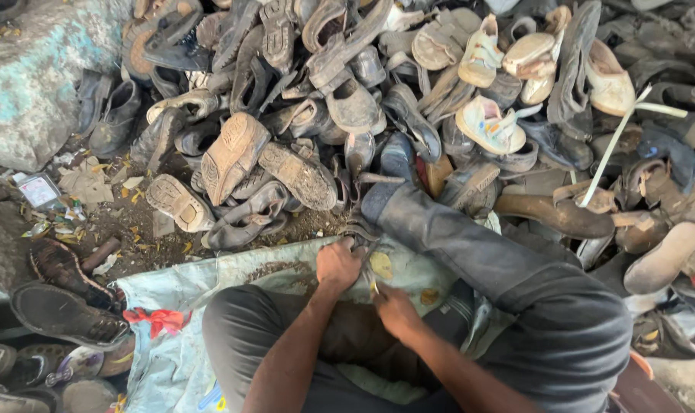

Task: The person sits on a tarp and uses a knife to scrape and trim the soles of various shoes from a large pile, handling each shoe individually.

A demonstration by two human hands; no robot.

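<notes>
Both hands' fingers [340, 264] clenched on dark shoe piece [360, 233]; pale sheet [286, 271]; shoe heap [409, 107] behind.

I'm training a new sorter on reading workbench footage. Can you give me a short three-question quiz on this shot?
1. True or false: both hands are on a dark shoe piece in front of the person's lap.
2. What lies under the hands? A) a metal tray B) a pale blue cloth sheet C) a wooden board
3. Fill in: beyond the outstretched leg lies a large heap of worn ____.

Key
1. True. The left hand grips the piece; the right hand is just below it and seems to hold a thin tool, too small to identify.
2. B
3. shoes
</notes>
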